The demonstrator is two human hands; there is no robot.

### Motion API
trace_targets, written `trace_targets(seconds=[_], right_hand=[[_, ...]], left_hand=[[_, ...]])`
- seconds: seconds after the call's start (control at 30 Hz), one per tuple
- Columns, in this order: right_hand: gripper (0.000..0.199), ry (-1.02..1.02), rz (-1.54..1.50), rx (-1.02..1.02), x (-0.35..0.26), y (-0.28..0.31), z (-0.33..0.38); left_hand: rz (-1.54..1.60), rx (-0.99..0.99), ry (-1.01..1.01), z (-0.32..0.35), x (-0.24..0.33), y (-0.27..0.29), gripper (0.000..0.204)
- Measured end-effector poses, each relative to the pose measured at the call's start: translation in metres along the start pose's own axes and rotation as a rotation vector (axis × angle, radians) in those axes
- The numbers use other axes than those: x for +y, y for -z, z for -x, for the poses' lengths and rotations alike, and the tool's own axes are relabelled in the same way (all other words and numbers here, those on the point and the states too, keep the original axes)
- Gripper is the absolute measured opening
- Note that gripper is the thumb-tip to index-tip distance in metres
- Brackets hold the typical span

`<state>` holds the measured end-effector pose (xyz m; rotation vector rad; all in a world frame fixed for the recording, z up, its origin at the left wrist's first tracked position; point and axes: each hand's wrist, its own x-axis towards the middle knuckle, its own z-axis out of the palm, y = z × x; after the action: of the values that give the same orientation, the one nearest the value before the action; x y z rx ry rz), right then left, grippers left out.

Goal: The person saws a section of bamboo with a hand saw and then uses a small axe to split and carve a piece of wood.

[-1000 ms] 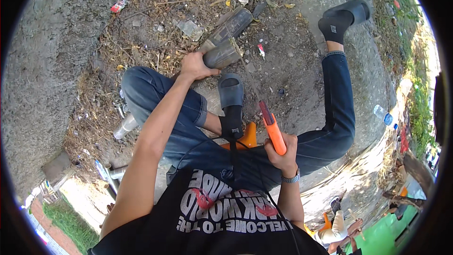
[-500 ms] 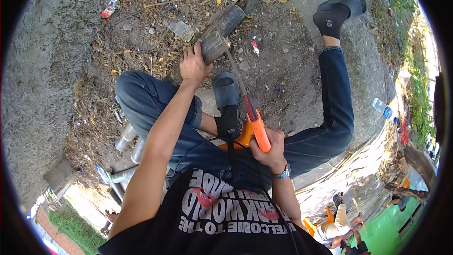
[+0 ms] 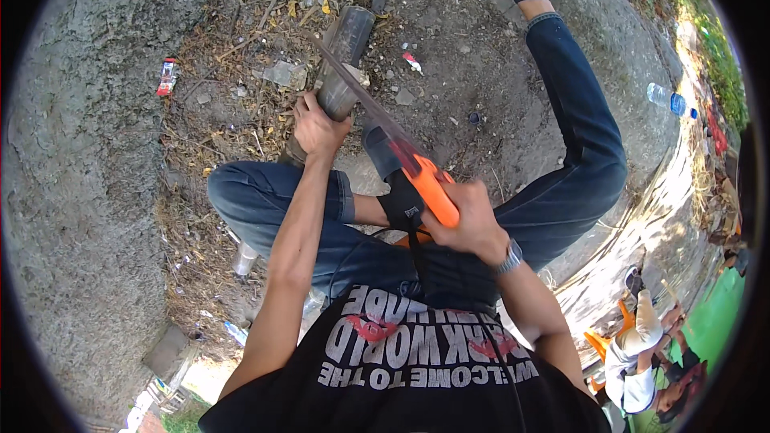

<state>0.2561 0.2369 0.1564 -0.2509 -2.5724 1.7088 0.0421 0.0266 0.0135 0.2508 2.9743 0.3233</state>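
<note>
Dry brown ground [image 3: 489,72], scattered with leaves and twigs, fills the middle of the head view around a grey-brown hollow-looking cylinder [image 3: 335,98], which serves as the landmark here. Well to the left of the cylinder runs a rough grey surface [image 3: 80,152], like concrete.

The person's left grip [image 3: 319,130] is clasped over the near part of the cylinder, fingers on its left side and thumb on its right. The right grip [image 3: 469,218], nearer the person and to the right of the cylinder, is clenched round the orange handle of a hand saw with a long, narrow grey blade [image 3: 401,146]. That blade slants across the cylinder's far end; whether its teeth touch cannot be told. A silver wristwatch [image 3: 511,256] sits behind the right grip.

Just beyond the cylinder lies a darker, longer round piece [image 3: 354,32]. To the cylinder's left are a flat pale stone [image 3: 285,74] and, farther off, a red-and-white wrapper [image 3: 167,78]. Right of the cylinder lies a small red-and-white scrap [image 3: 412,62]; well apart on that same side, a clear plastic bottle with blue parts [image 3: 672,101]. Far from the cylinder, toward the lower right, another person in pale clothing [image 3: 638,377] is in view.
</note>
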Motion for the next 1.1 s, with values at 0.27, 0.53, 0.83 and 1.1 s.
trace_targets(seconds=[0.27,0.53,0.83,1.1], right_hand=[[0.017,0.048,-0.063,-0.005,0.014,-0.038,-0.009],[0.014,0.109,-0.042,0.023,0.017,-0.07,-0.05],[0.013,-0.273,-0.368,0.072,-0.043,-0.022,-0.035],[0.007,0.032,-0.024,0.026,-0.038,0.012,-0.019]], left_hand=[[-0.019,-0.143,0.012,0.011,-0.015,0.009,0.094],[0.007,0.005,0.147,0.002,-0.026,0.002,0.09],[-0.016,-0.029,0.108,0.012,-0.033,0.006,0.095],[0.009,-0.085,0.1,0.008,-0.035,0.013,0.09]])
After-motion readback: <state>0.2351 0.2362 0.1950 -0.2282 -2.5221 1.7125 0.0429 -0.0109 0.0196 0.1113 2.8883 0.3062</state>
